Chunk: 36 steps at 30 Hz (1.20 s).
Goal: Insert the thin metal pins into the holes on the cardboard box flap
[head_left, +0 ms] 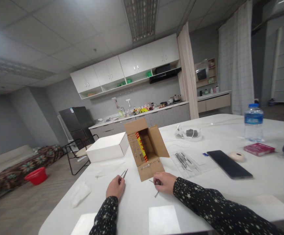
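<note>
My left hand [115, 188] is closed around a pair of thin metal tweezers [125, 173], whose tips point away from me. To its right, my right hand [165, 182] pinches a slim metal tool [157, 194]; its ends show on either side of the fingers, but its exact kind is not clear. Just beyond both hands stands an open cardboard box [137, 148] with its flaps spread, a red-and-yellow strip and small shiny bits on its flaps. Right of the box, several slim metal pieces [183, 160] lie on clear plastic.
On the white table [132, 209] are a white box [107, 148], a crumpled tissue [81, 194], a white paper square [163, 219], a black phone [228, 164], a round beige case [237, 156], a magenta box [258, 149] and a water bottle [253, 122]. A white coiled cable [192, 133] lies farther back.
</note>
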Each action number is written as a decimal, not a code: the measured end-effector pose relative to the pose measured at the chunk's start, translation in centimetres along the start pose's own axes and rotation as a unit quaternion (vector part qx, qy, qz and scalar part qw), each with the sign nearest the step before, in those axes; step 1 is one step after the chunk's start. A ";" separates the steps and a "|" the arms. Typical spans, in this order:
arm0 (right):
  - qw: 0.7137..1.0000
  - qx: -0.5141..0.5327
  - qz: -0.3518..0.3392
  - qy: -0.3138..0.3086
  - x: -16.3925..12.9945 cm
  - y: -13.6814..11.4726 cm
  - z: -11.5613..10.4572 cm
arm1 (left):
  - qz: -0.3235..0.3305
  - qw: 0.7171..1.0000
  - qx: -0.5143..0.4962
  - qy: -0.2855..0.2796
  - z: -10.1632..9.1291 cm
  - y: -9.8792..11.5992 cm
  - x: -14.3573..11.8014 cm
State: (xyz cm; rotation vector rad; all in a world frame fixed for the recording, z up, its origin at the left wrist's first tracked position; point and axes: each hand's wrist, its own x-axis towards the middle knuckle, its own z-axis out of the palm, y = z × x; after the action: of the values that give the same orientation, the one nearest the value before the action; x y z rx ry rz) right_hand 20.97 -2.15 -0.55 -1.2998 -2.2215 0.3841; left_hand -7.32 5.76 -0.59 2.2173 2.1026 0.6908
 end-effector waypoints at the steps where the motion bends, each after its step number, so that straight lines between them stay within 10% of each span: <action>1: 1.000 0.002 -0.001 0.002 0.0 0.0 0.0 | 0.000 1.000 -0.001 0.000 -0.1 0.0 0.0; 36: 0.994 -0.062 0.088 0.005 0.2 0.1 0.0 | 0.002 1.000 -0.018 0.001 0.0 -0.1 0.0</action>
State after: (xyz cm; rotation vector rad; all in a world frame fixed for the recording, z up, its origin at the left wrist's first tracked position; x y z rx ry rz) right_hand 20.94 -1.97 -0.57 -1.5669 -2.1588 0.3063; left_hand -7.40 5.76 -0.65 2.2042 2.0696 0.7268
